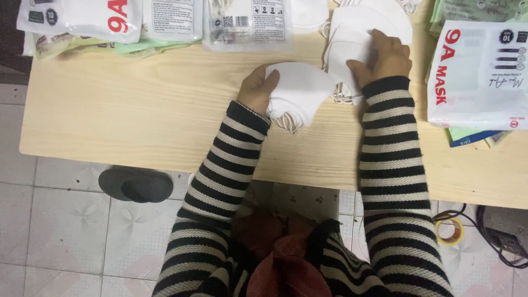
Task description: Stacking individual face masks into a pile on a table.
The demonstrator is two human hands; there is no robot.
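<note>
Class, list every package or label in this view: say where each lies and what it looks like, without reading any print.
Large mask pack: table's right edge, white rectangular pouch, red and black print.
Clear mask packs: along the far edge, white contents, printed labels.
Green packs: far right corner, pale green.

- A flat white plastic packet [77, 19] with red lettering and small dark round marks lies at the far left of the wooden table [137, 110].
- Just right of it, a white packet [171, 19] shows a panel of fine print.
- A clear packet [246, 23] with a white label and black code square lies far centre.
- A large white packet [477, 74] with red print lies at the right edge, over green and blue packets [473, 137].
</note>
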